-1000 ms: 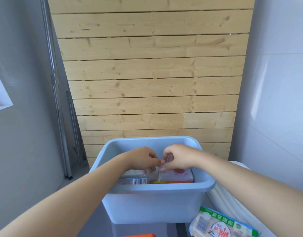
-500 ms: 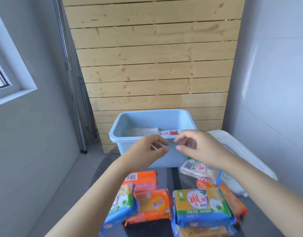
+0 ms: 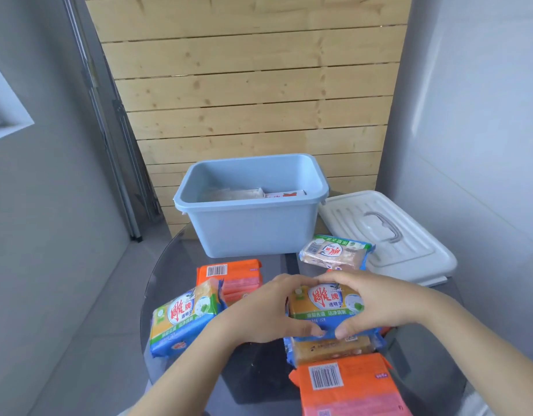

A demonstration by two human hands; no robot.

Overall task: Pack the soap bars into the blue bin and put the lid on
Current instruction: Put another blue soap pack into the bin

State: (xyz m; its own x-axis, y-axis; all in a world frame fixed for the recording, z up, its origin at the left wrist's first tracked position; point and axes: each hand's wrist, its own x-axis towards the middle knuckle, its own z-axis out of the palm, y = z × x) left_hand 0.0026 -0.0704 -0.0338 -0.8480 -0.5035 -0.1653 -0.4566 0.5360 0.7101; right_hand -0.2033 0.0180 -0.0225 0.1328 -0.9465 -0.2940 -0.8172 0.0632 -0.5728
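A yellow soap bar in a blue-green wrapper (image 3: 325, 307) is gripped from both sides by the left hand (image 3: 268, 310) and right hand (image 3: 376, 304), fingers curled around it, near the open pale-blue plastic bin (image 3: 253, 229) on the dark bench (image 3: 175, 265). The white ribbed lid (image 3: 409, 244) is seen lying just right of the bin.

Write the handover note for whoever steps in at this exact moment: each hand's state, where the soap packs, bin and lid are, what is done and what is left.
Left hand and right hand together grip the yellow soap pack on top of a stack on the table.
Blue bin stands open behind, some packs already inside.
White lid lies right of the bin.
Still out: orange packs, another yellow pack, a clear-wrapped pack.
Left: load every pack, then fit the lid.
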